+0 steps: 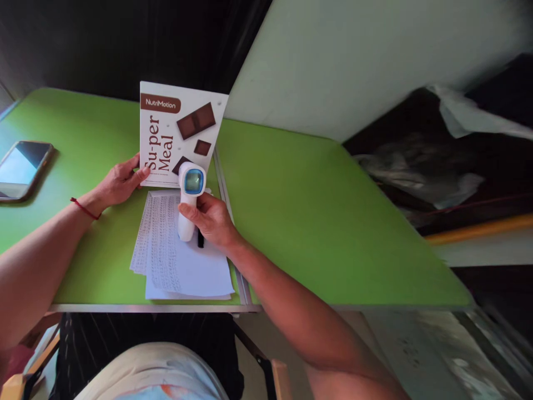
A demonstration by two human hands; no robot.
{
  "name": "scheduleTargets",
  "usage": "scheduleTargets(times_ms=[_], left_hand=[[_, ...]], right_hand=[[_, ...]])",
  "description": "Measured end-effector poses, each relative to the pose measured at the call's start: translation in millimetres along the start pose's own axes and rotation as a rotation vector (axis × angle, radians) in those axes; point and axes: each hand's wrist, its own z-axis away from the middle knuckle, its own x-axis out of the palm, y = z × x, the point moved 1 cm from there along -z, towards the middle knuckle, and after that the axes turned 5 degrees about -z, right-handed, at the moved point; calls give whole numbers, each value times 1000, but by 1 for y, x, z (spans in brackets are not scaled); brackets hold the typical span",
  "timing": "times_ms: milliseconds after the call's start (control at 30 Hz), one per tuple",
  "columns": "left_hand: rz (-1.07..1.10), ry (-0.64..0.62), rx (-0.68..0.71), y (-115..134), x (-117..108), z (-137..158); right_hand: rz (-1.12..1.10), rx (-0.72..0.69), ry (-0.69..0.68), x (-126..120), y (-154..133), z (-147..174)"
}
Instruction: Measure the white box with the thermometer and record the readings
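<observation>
One thermometer (193, 181) (right hand (216, 220)), one box (169, 130)

On the green table (312, 222), divided by a metal strip (242, 286), a phone (25, 169) is laid left of the left hand (122, 180); paper sheets (169, 253) are stacked beneath the right hand (215, 218).

Green tabletop (308, 216) gives room rightward; NutriMotion box (181, 136) blocks ahead.

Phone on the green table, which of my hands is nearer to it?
Left. Your left hand sits right of the phone, holding the box; your right hand is farther right, gripping the white device.
</observation>
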Motion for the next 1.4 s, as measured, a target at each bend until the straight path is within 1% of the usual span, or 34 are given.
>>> scheduleTargets(times_ms=[167, 333, 700, 1033, 1400], left_hand=[[3, 5, 11, -4, 1, 0], [-12, 7, 13, -2, 0, 0], [-6, -10, -66, 4, -2, 1], [-34, -18, -62, 2, -3, 2], [65, 3, -44, 1, -1, 1]], right_hand=[[-10, 5, 0, 1, -2, 0], [1, -12, 5, 2, -1, 0], [15, 27, 29, 4, -7, 0], [-11, 17, 8, 3, -7, 0], [18, 27, 2, 0, -12, 0]])
